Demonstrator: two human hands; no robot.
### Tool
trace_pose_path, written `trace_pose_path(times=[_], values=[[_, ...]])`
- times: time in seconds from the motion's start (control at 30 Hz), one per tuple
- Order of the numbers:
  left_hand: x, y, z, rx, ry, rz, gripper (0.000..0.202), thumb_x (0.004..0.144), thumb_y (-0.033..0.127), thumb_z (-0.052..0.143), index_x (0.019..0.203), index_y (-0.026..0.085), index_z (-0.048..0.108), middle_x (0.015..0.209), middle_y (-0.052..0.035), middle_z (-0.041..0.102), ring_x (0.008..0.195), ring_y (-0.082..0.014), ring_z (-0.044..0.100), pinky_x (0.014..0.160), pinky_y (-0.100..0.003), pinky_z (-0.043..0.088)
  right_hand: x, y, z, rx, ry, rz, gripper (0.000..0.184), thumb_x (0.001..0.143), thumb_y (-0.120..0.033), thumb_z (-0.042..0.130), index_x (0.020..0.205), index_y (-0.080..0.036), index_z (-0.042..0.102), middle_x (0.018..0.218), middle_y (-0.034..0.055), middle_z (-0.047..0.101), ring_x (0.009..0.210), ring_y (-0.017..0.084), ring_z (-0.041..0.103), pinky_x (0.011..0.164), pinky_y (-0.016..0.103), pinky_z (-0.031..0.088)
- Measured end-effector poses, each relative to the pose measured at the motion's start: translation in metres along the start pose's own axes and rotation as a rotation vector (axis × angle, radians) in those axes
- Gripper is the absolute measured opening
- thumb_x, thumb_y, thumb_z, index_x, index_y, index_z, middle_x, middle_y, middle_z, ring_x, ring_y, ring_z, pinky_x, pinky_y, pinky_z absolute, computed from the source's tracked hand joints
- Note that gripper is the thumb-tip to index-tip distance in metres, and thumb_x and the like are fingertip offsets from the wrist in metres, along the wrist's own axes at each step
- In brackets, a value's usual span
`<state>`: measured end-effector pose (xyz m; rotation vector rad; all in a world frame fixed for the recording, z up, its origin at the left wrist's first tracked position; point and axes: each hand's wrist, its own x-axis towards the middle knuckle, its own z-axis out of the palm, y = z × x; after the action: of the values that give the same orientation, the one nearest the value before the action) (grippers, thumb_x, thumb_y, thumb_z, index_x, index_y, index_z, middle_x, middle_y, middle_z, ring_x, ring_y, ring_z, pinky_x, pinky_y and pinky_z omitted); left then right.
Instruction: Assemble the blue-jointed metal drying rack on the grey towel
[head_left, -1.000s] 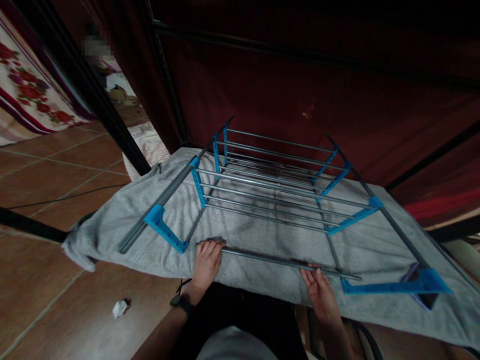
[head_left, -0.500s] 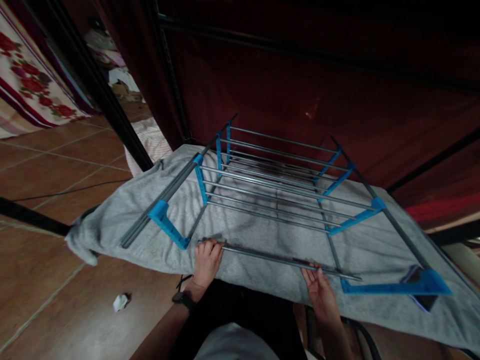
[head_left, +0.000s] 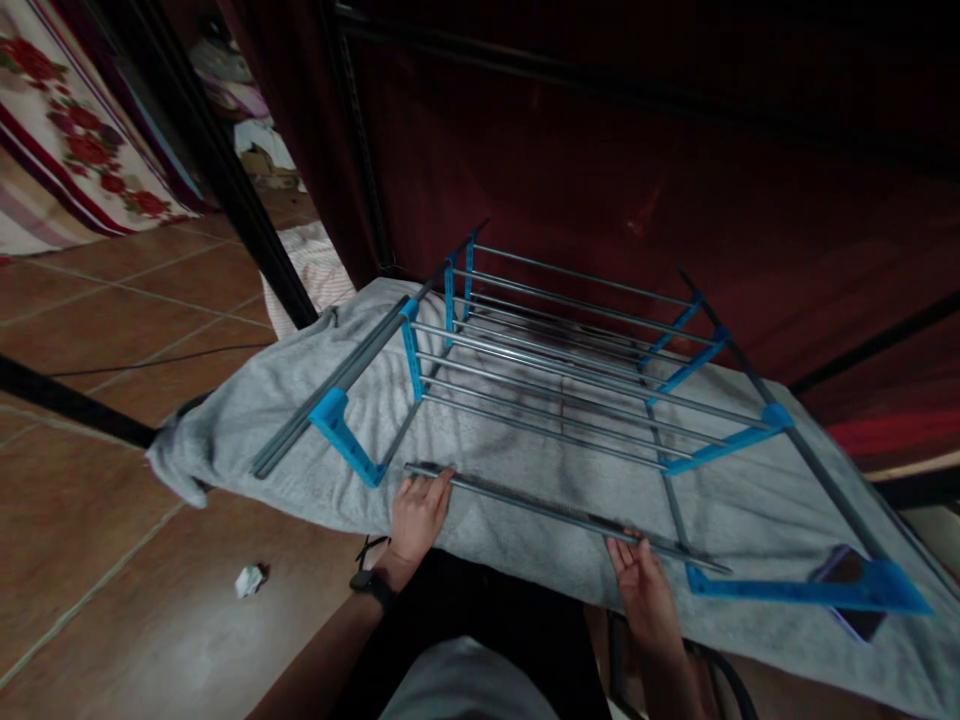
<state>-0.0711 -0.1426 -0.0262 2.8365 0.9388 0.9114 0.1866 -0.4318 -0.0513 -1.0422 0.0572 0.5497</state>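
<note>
A thin grey metal rod (head_left: 525,502) runs crosswise in front of me, over the near edge of the bed. Toward its left end my left hand (head_left: 420,515) grips it, fingers curled over the top. My right hand (head_left: 641,575), palm up, pinches the rod further right; its right tip sticks out past the fingers. Beyond lies a partly assembled rack (head_left: 555,378) of metal bars with blue plastic brackets. Its near left bracket (head_left: 346,438) and near right bracket (head_left: 806,590) stand with no bar between them, one on each side of the rod.
A grey blanket (head_left: 247,400) covers the bed. Under the near right bracket lies a dark phone-like object (head_left: 859,620). Black metal posts (head_left: 217,170) and a dark red curtain (head_left: 600,170) border the bed. Crumpled white paper (head_left: 250,580) is on the tiled floor.
The rod's left end has come up slightly and now shows beyond my left hand. Both hands keep their hold. The whole view has shifted a little.
</note>
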Motion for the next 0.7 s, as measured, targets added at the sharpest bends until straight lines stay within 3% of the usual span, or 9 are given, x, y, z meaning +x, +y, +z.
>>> trace_pose_path(times=[0.4,0.7], values=[[-0.0025,0.0049,-0.0032,0.109,-0.041,0.018,0.028,0.097,0.02,0.048,0.118,0.023,0.066,0.085,-0.0061,0.061,0.081,-0.0218,0.052,0.07,-0.035,0.036,-0.0053,-0.0039,0.007,-0.063,0.03,0.007,0.038,0.081,-0.054,0.07,0.112,-0.033,0.067,0.126,-0.0009,0.066,0.12,0.017,0.059,0.116,0.046,0.036],[0.0008,0.0072,-0.005,-0.009,-0.016,0.025,0.031,0.093,0.014,0.049,0.117,0.023,0.067,0.109,-0.0099,0.065,0.105,-0.0259,0.055,0.092,-0.044,0.042,-0.0037,-0.0063,0.0057,-0.07,0.019,0.021,0.038,0.082,-0.055,0.069,0.115,-0.036,0.066,0.128,-0.0021,0.066,0.119,0.016,0.059,0.115,0.044,0.037]])
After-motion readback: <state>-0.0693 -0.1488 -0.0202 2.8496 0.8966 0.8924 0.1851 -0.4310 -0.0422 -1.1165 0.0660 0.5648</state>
